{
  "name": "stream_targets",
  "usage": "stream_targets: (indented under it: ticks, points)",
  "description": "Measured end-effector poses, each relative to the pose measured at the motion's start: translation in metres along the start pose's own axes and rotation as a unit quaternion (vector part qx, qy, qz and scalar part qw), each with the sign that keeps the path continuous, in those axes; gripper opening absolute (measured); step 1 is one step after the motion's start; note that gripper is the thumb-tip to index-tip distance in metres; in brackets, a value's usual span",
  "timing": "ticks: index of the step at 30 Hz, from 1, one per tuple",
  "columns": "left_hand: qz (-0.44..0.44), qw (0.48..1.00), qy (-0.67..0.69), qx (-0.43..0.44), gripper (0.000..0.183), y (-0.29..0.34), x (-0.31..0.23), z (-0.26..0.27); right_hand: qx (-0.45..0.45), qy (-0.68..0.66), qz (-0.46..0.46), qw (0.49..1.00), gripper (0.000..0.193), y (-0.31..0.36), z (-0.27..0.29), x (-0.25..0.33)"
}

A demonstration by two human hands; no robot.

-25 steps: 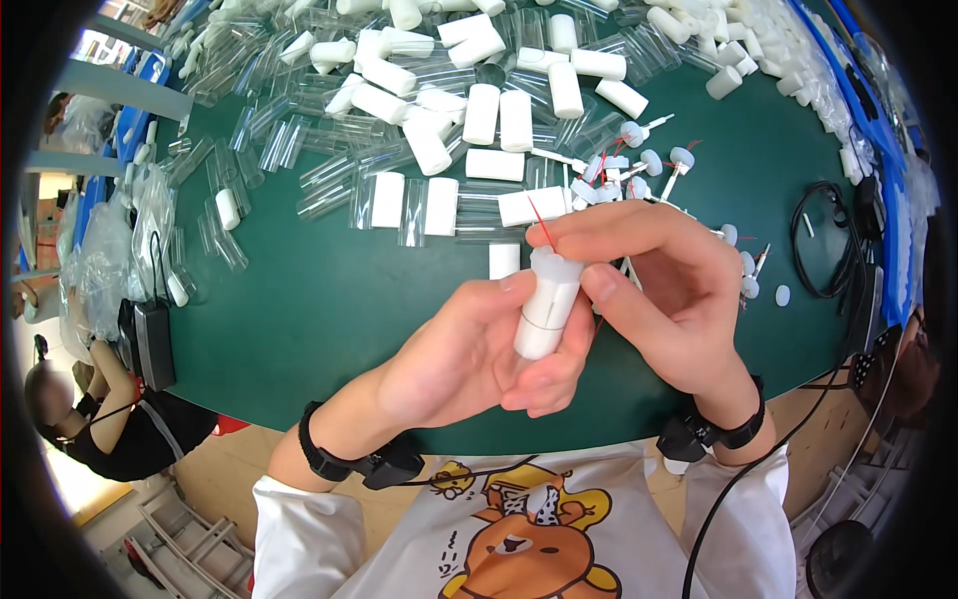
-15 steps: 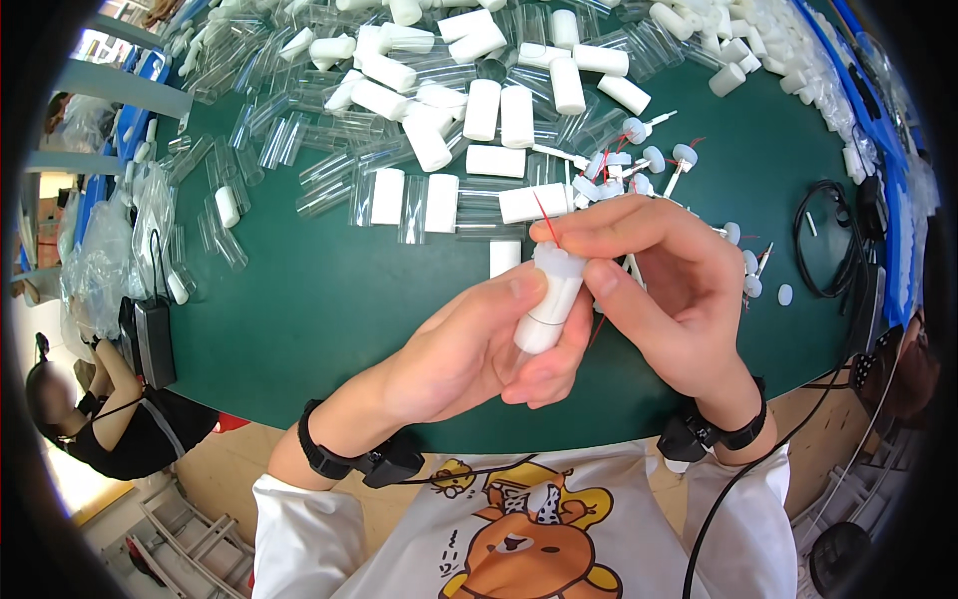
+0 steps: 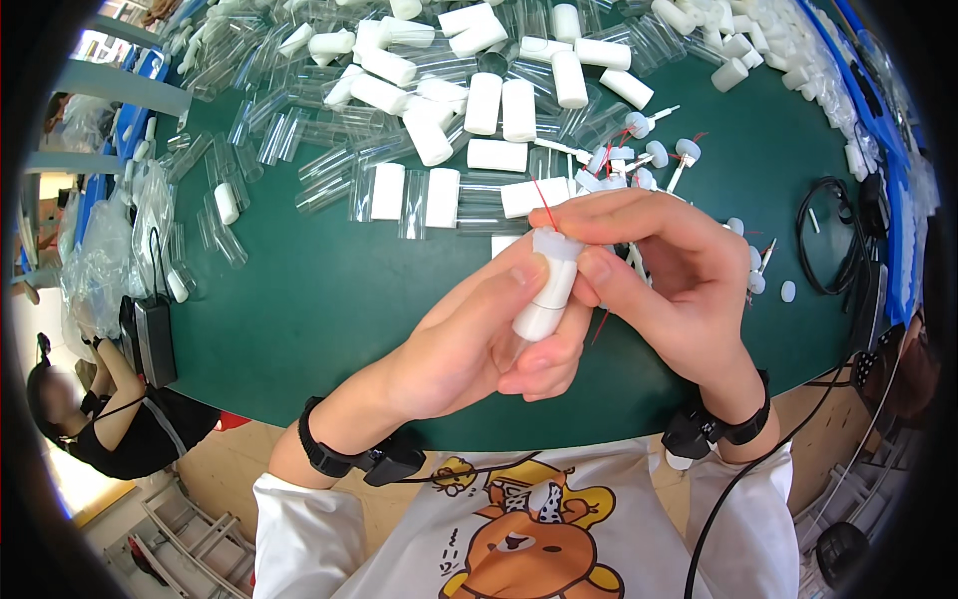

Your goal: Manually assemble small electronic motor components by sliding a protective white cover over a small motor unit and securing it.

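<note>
My left hand (image 3: 454,349) is wrapped round a clear tube (image 3: 540,317) with a white cylinder inside. The tube stands tilted, its lower end between thumb and fingers. A translucent white cap (image 3: 555,245) sits at its upper end, and a thin red wire (image 3: 545,205) sticks up from there. With thumb and forefinger, my right hand (image 3: 679,265) grips the cap at its right side; its other fingers are curled. A second length of red wire (image 3: 600,327) shows below, beside the right thumb. Just beyond the hands lie several white-capped stems with red wires (image 3: 656,154).
Clear tubes (image 3: 319,185) and white cylinders (image 3: 484,103) are heaped across the far side of the green table (image 3: 299,309). A coiled black cable (image 3: 826,240) lies at right. Plastic bags (image 3: 105,270) and a black box (image 3: 154,342) are at left, where another person (image 3: 120,399) sits.
Both hands have shifted very slightly away from me with the tube. The right thumb and forefinger remain at the cap, and the red wire leans at nearly the same angle.
</note>
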State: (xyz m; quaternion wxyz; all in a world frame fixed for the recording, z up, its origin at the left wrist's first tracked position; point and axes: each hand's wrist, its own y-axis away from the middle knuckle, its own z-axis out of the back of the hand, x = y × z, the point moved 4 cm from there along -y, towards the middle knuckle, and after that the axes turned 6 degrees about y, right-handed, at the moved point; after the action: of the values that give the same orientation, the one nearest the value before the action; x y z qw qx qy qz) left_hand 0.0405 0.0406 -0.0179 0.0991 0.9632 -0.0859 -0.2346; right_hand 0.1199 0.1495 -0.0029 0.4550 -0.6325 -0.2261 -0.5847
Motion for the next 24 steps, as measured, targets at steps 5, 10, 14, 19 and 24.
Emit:
stream_targets:
  ticks: [5,10,14,19,24]
  points:
    - [-0.023,0.997,0.022,0.069,0.032,-0.0002,0.0016,0.0051,-0.021,0.062,0.034,0.997,0.018,0.0002,0.0010,-0.0003]
    - [-0.026,0.998,-0.013,0.055,0.033,0.0007,0.0028,0.0078,-0.026,0.127,0.075,0.989,0.018,-0.0008,0.0011,0.0031]
    - [-0.022,0.998,-0.029,0.041,0.033,0.0003,0.0021,0.0092,-0.019,0.170,0.099,0.980,0.019,-0.0014,0.0015,0.0055]
    - [0.007,0.995,-0.081,-0.054,0.033,0.0001,-0.0006,0.0017,-0.014,0.172,0.111,0.979,0.018,-0.0020,0.0007,0.0060]
    - [0.055,0.998,-0.019,-0.021,0.030,0.0007,0.0002,0.0094,0.033,0.186,0.081,0.979,0.021,-0.0013,-0.0016,0.0084]
